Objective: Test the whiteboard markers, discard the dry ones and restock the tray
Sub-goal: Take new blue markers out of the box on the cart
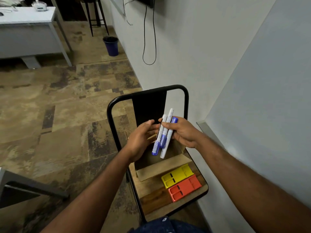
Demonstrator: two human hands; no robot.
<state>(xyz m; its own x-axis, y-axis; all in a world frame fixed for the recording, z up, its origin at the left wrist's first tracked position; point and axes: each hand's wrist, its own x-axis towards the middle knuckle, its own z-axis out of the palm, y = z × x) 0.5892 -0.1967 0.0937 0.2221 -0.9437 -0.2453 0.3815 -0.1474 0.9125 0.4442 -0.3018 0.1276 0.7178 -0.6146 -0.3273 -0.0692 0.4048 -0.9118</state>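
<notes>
My right hand (pixel 182 132) grips a bundle of three white whiteboard markers (pixel 162 136) with blue caps and labels, held upright over the chair. My left hand (pixel 140 139) is beside them on the left, fingers relaxed and reaching toward the leftmost marker, its fingertips close to it; whether they touch is unclear. Below the hands an open cardboard box (pixel 156 167) stands on the wooden seat of a black-framed chair (pixel 151 195). A yellow plastic tray (pixel 176 175) and an orange one (pixel 184 188) lie side by side on the seat, nearer me. The whiteboard's metal ledge (pixel 207 132) juts from the wall at right.
A dark blue waste bin (pixel 111 45) stands on the floor by the wall, further ahead. A white desk (pixel 28 29) fills the far left and a tall stool (pixel 96 14) is behind the bin. Black cables (pixel 149 39) hang down the wall. Patterned carpet covers the floor.
</notes>
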